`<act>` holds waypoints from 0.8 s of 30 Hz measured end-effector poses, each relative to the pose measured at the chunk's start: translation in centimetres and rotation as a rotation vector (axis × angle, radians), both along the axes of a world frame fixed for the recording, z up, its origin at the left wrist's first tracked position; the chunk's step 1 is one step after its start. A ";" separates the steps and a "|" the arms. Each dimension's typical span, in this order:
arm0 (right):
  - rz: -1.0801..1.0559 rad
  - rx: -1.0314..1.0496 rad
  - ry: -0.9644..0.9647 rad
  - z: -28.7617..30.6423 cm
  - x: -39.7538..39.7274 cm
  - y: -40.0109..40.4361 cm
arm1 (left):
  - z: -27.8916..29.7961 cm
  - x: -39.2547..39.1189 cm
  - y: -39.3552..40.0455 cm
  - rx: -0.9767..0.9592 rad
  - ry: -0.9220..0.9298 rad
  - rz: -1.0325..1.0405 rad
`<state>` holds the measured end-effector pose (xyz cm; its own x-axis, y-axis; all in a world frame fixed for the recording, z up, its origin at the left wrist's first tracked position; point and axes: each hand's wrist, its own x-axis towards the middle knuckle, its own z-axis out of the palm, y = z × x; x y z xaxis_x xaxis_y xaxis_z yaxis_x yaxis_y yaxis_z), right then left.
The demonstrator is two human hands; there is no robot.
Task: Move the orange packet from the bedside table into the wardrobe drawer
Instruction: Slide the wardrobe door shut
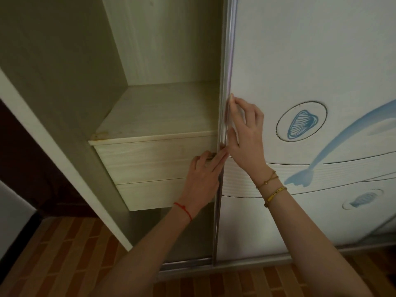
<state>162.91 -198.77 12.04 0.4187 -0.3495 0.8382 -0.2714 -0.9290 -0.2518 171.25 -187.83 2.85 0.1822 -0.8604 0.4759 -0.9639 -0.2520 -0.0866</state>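
My left hand (201,172) lay on the upper drawer (154,161) front, fingers curled at its handle beside the sliding door (310,71); I couldn't tell whether they gripped it. My right hand (244,133) was open, fingertips on the door's metal edge (228,61). The drawer was shut, and the orange packet was nowhere in sight
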 end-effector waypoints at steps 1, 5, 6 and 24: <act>0.003 -0.007 0.011 0.1 0.5 0.6 | 0.0 0.3 0.7 -0.004 0.012 0.012; 0.016 -0.050 0.049 0.3 2.6 3.0 | -0.2 1.6 3.5 -0.047 0.057 0.067; 0.020 -0.063 0.053 0.4 3.2 3.6 | -0.2 2.0 4.2 -0.054 0.067 0.075; 0.251 -0.283 0.229 -1.2 13.3 10.1 | -1.1 8.0 13.4 -0.022 0.105 0.397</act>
<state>176.20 -188.65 10.80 0.6472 0.0164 0.7621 -0.0476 -0.9969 0.0619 179.27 -174.48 1.78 0.5467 -0.7034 0.4543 -0.7945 -0.6070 0.0161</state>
